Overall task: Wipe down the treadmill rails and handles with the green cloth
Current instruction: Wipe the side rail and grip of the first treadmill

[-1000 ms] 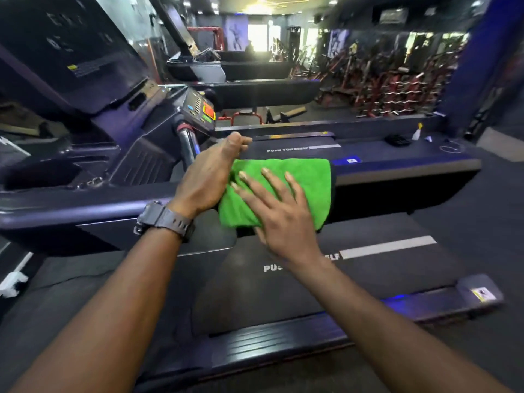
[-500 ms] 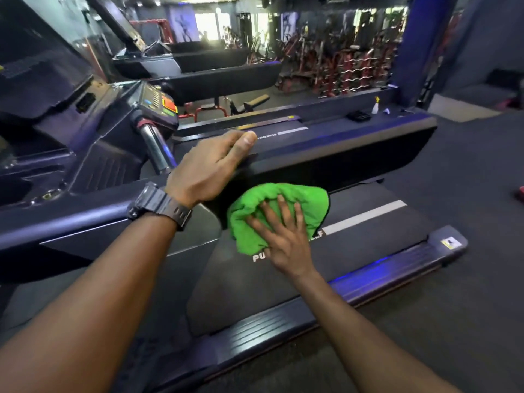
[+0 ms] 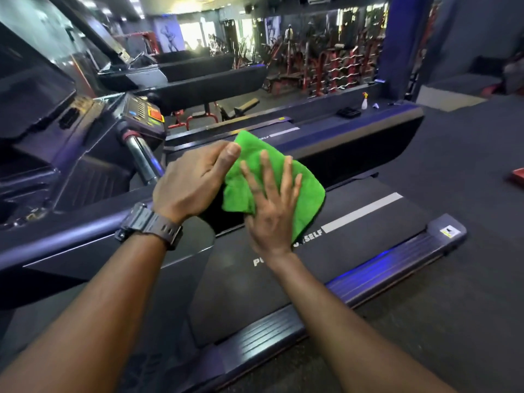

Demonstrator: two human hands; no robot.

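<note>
Two hands (image 3: pixel 195 180), one green cloth (image 3: pixel 306 182), one wristwatch (image 3: pixel 150 225), perhaps three treadmills (image 3: pixel 340 268).

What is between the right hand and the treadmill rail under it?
In the head view, the green cloth lies between them: the right hand presses flat on it with fingers spread, while the left hand grips its left edge.

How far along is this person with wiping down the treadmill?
Nothing shows as finished; no rail looks visibly cleaner. In hand: the right hand presses the green cloth flat on the side rail, while the left hand grips the cloth's edge. Left, as far as I can tell: the chrome handle by the console, untouched now.
</note>
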